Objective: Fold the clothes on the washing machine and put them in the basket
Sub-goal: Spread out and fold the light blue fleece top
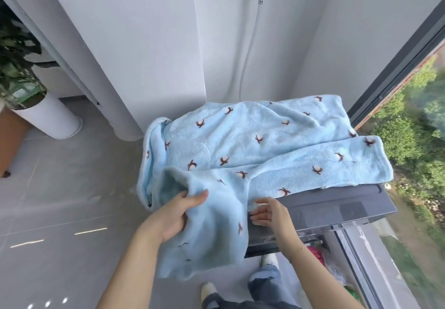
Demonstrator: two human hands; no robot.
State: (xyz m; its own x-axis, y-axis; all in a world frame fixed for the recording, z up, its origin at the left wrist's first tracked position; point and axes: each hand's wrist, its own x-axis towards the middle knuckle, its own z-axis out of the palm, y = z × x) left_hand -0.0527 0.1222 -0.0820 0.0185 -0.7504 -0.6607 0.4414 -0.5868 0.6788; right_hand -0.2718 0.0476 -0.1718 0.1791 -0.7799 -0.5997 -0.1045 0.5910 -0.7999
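Fluffy blue cloth with small brown-and-white flower shapes covered the top of the washing machine (337, 208). It looked like a soft fleece pyjama top (240, 140), spread out beyond both hands and not folded yet. One sleeve lay across the top, away past the right hand. Another part hung down over the front edge, between the two hands.

The left hand (175, 214) gripped that hanging part, with the thumb on top and the fingers curled under the cloth. The right hand (267, 212) was at the front edge of the machine, and its fingers pinched the edge of the cloth there.

This looked like the very start of the folding step. Both hands had hold of the near part of the top, likely to lift it up and lay it flat on the machine. The next move called for pulling the hanging part up and smoothing it, then bringing the sleeves in toward the middle.

No basket could be seen. Some pink and green things (320, 258) sat low down below the right hand, by the window (385, 87), too hidden to name.
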